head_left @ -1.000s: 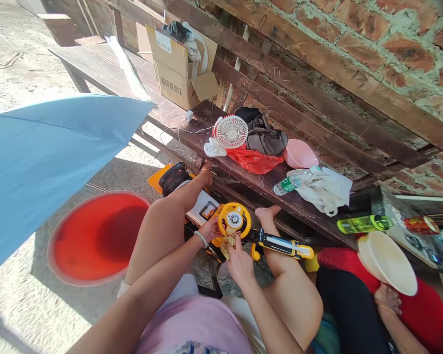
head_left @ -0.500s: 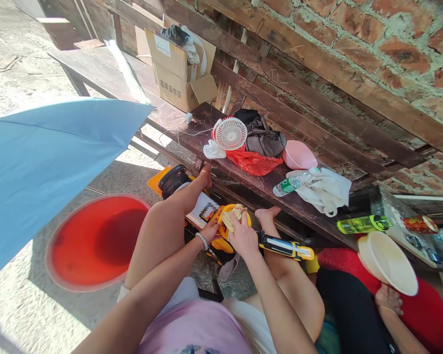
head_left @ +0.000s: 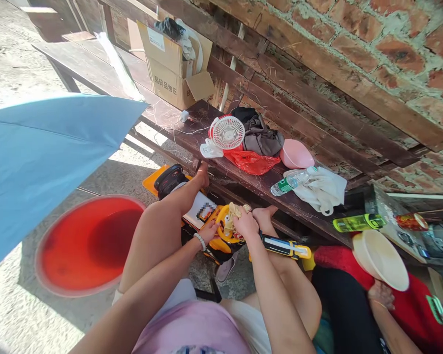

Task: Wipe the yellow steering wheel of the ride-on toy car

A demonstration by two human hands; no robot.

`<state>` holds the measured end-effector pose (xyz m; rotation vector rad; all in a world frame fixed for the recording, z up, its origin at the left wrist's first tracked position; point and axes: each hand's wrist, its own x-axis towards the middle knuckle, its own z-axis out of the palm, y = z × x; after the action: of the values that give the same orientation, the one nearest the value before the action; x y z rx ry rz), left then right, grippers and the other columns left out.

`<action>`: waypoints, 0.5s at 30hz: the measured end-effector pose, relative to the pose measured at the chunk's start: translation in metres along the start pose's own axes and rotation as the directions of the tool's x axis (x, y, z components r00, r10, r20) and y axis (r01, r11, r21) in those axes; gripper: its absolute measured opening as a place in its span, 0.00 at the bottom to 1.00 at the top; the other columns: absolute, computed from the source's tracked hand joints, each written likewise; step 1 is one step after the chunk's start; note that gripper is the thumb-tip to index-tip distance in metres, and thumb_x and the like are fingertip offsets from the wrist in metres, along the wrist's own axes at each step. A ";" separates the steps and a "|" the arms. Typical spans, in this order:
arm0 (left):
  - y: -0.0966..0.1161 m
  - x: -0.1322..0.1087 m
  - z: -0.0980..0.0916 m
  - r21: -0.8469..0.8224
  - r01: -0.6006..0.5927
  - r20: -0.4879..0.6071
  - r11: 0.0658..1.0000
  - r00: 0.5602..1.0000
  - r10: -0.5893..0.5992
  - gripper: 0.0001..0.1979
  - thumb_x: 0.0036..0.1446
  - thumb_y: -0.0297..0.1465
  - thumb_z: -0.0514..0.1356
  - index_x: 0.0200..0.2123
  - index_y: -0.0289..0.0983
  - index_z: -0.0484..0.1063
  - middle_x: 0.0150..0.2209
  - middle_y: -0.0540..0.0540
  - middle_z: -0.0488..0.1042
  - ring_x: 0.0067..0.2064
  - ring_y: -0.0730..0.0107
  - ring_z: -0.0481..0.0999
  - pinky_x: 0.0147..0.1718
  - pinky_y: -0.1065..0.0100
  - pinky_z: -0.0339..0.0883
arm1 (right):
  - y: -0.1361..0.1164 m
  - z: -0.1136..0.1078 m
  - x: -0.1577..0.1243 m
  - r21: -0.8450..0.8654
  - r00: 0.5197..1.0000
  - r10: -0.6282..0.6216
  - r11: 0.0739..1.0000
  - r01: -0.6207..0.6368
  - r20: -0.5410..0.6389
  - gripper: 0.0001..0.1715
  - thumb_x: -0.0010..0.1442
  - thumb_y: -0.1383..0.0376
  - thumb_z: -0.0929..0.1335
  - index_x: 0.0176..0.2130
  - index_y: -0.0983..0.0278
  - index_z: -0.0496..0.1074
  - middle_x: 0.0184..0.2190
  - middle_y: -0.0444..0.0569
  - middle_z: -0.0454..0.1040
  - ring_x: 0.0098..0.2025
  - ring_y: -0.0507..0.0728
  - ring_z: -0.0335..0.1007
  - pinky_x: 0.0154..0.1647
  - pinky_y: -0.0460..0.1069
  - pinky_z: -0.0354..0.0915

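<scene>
We look down on a crumpled pale yellow scrap, too small to tell whether it is cloth or paper, pinched in the closed fingers of the right hand just above a yellow toy steering wheel. The left hand, with a white bead bracelet at its wrist, sits against the wheel's lower left side; we cannot tell whether it grips. The wheel belongs to a yellow ride-on toy on the ground between the person's bare legs, with a yellow and black toy gun just beside it. Behind the toy runs a dark wooden surface carrying a white clip fan, a red plastic bag, a pink bowl, a water bottle and a white cloth. A cardboard box stands farther along it, against a brick wall. To the left lie a red basin and a blue umbrella. At lower right, another person's hand holds a cream plate.
</scene>
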<state>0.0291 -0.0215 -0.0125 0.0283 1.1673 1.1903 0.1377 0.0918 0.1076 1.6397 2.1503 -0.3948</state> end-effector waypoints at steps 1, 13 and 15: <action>0.000 0.000 0.000 0.011 0.005 -0.008 1.000 1.000 -0.005 0.15 0.59 0.40 0.72 0.36 0.41 0.70 0.33 0.48 0.78 0.41 0.61 0.80 0.50 0.59 0.75 | 0.001 0.004 -0.007 0.009 0.999 0.043 0.999 -0.043 -0.006 0.37 0.73 0.55 0.60 0.76 0.58 0.56 0.60 0.62 0.74 0.56 0.64 0.78 0.56 0.57 0.69; 0.001 -0.001 0.002 0.048 -0.028 -0.061 0.998 0.998 0.031 0.12 0.59 0.39 0.70 0.35 0.40 0.72 0.32 0.49 0.77 0.39 0.63 0.79 0.45 0.63 0.74 | -0.017 0.049 -0.092 0.075 0.997 -0.043 0.996 0.039 0.056 0.41 0.71 0.57 0.62 0.76 0.68 0.53 0.55 0.67 0.78 0.55 0.67 0.80 0.55 0.57 0.70; -0.001 0.002 0.001 0.032 -0.053 -0.073 0.998 0.996 0.055 0.12 0.58 0.38 0.70 0.35 0.40 0.72 0.30 0.50 0.76 0.37 0.65 0.79 0.43 0.65 0.74 | -0.028 0.054 -0.098 0.078 0.995 -0.088 0.993 0.084 0.046 0.42 0.70 0.58 0.64 0.76 0.70 0.54 0.58 0.69 0.76 0.56 0.67 0.79 0.56 0.57 0.70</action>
<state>0.0304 -0.0199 -0.0145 0.0391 1.2556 1.2306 0.1407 -0.0235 0.1069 1.5638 2.1990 -0.5436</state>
